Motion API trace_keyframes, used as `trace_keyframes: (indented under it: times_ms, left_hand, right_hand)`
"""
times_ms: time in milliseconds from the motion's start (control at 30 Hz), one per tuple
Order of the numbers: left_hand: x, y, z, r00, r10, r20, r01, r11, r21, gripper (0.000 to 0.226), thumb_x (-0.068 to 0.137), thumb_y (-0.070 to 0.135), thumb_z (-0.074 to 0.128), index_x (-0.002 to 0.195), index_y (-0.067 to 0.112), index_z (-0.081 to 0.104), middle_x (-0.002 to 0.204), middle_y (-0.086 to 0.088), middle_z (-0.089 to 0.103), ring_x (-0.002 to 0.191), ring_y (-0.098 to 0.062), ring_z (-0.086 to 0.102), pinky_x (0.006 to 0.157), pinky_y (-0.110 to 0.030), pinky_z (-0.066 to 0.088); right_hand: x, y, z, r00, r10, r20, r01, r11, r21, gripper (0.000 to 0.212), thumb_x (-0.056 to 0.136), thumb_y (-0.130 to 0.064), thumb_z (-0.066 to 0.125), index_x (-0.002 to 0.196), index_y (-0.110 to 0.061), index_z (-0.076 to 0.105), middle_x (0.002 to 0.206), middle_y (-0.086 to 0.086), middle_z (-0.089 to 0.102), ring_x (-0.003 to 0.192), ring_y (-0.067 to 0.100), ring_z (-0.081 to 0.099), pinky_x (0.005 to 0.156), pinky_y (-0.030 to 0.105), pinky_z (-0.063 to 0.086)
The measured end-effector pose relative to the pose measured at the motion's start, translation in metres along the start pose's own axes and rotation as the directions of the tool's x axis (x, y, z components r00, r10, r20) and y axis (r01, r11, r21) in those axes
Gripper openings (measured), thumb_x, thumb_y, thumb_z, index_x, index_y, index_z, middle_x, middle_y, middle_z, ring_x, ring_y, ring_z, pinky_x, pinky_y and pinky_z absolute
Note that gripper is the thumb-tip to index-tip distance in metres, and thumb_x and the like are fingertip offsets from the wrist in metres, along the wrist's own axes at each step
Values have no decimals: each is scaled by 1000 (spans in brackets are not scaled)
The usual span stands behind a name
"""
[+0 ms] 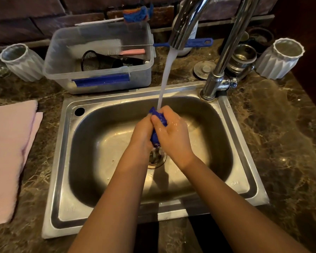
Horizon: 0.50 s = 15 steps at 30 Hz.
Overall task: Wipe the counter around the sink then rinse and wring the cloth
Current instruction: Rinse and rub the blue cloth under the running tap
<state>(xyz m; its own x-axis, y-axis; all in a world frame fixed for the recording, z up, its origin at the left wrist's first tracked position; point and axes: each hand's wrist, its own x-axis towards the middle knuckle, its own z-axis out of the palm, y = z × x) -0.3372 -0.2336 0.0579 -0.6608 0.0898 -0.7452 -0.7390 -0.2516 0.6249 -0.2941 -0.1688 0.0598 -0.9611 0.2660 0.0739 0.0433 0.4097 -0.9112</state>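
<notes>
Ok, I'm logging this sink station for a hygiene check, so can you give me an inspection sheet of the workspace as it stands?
Surface: dark marble counter around a steel sink; wet or dry, cannot tell.
Job's things: blue cloth bunched under running water from the tap.
Clutter: plastic tub of brushes, pink towel, two white ribbed cups, drain plug.
Hands: left hand and right hand both closed on the cloth over the drain.
Cables: nothing seen.
Surroundings: dark brick wall behind.
</notes>
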Motion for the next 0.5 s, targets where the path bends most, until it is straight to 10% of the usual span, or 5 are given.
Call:
trace_keyframes:
  times_ms: [100,233,367,500]
  left_hand:
    - [2,-2,-11,994,86,69,-73,982,-174,34,96,19,47,130,16,49,107,-10,64,88,-21,66,70,-32,56]
    - [-13,-4,-20,896,292,335,-313,950,9,39,97,9,40,132,27,44,134,-6,52,112,-23,60,87,-35,54]
    - [-23,-8,-25,738,354,574,-649,606,460,61,78,5,69,124,30,38,117,19,47,105,1,55,78,-11,49]
    - [-19,-7,-26,652,490,578,-756,367,542,51,77,14,72,115,32,42,107,27,46,104,3,52,83,-6,44]
  right_hand:
    - [-8,7,-2,997,58,49,-68,964,255,40,86,-10,58,116,-32,42,120,-3,54,107,12,56,90,31,53]
    - [-5,20,-10,971,238,-38,-203,893,402,40,88,-10,57,121,-28,43,124,1,55,110,13,58,88,36,55]
    - [7,24,-16,898,441,-2,-387,789,477,21,92,-16,53,112,-22,48,114,6,60,95,20,64,63,24,55]
    - [16,21,-23,928,365,74,-367,862,349,10,92,-19,53,101,-18,51,95,6,62,70,11,60,43,10,42]
